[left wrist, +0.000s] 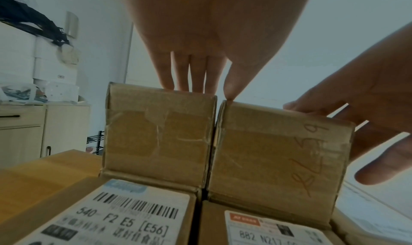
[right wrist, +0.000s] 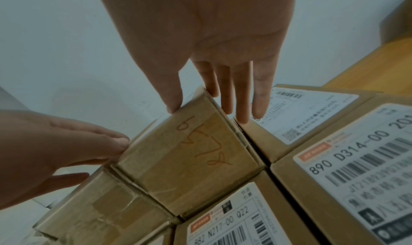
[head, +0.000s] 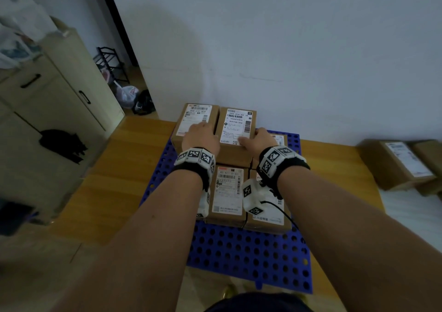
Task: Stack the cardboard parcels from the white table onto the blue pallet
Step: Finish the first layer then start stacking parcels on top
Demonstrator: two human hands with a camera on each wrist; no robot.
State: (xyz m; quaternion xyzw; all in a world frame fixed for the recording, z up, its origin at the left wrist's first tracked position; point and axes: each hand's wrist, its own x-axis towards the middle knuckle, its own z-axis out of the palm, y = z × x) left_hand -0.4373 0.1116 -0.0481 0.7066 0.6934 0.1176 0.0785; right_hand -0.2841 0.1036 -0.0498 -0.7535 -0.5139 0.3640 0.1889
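A blue perforated pallet (head: 251, 252) lies on the wooden floor and carries several labelled cardboard parcels. Two of them sit side by side on top of the back row. My left hand (head: 202, 132) rests flat on the left upper parcel (head: 195, 120), fingers straight (left wrist: 196, 76) and thumb touching the neighbour's top edge. My right hand (head: 259, 137) is at the right upper parcel (head: 236, 125), which has red handwriting on its near face (right wrist: 189, 157). Its thumb (right wrist: 171, 97) lies on the top edge and its straight fingers run down the right side. Lower parcels (head: 227, 192) sit in front.
More parcels (head: 397, 163) wait on the white table (head: 411, 213) at the right. A white wall stands right behind the pallet. A beige cabinet (head: 62, 89), a black rack (head: 111, 64) and bags (head: 126, 96) are at the left. The pallet's near half is bare.
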